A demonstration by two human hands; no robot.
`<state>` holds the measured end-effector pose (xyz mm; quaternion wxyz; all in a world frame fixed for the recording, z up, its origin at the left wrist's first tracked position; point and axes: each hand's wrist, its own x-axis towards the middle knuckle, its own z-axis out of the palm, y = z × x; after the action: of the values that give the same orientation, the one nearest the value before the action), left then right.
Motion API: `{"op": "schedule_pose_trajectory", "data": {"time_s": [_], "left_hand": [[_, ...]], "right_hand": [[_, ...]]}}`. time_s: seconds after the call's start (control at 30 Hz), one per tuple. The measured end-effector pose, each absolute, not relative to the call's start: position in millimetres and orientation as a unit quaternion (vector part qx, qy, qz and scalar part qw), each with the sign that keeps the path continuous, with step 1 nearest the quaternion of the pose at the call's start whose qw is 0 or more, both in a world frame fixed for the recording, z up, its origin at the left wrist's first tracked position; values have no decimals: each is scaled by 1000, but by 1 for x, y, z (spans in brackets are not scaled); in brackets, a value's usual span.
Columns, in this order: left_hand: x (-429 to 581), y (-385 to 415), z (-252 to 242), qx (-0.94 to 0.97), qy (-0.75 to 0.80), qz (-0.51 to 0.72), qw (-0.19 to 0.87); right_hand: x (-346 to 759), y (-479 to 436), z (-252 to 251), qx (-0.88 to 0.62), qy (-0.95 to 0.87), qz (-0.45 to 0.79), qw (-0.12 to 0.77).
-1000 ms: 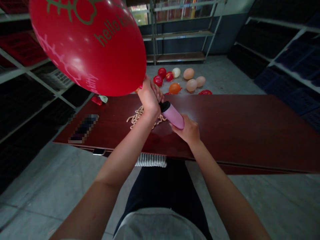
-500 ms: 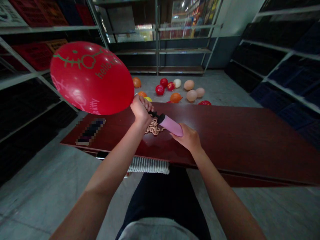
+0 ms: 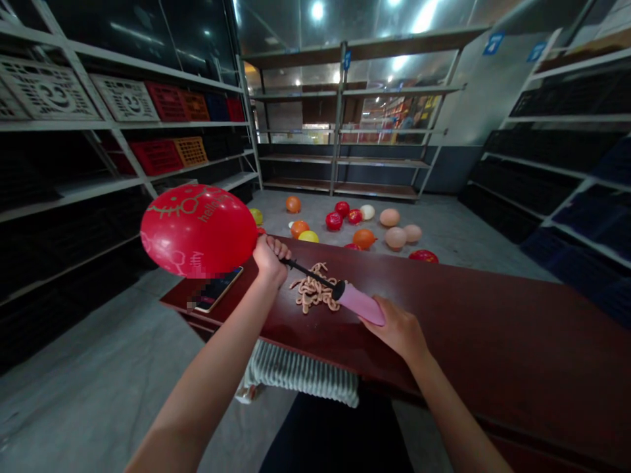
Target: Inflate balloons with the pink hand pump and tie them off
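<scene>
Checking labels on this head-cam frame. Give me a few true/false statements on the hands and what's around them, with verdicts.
1. The left hand holds the red balloon at its base. True.
2. The right hand holds the red balloon too. False: its fingers are on the pink hand pump.
3. A tan tangle lies on the dark red table. True.
4. The floor balloons are all red. False: orange, yellow and peach ones lie there too.
</scene>
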<state>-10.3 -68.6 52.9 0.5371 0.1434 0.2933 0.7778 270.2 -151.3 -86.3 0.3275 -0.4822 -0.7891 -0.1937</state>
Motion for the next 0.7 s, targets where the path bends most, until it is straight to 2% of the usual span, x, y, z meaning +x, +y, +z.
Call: {"op": "schedule_pose_trajectory", "data": {"time_s": [0.2, 0.53, 0.7], "left_hand": [[5, -64, 45, 159, 264, 787, 535], [101, -68, 15, 166, 257, 754, 581], [118, -68, 4, 142, 259, 755, 586]], "right_hand": [[272, -149, -89, -512, -767, -201, 331], [278, -146, -94, -543, -732, -217, 349], [277, -149, -92, -577, -714, -210, 336]]}}
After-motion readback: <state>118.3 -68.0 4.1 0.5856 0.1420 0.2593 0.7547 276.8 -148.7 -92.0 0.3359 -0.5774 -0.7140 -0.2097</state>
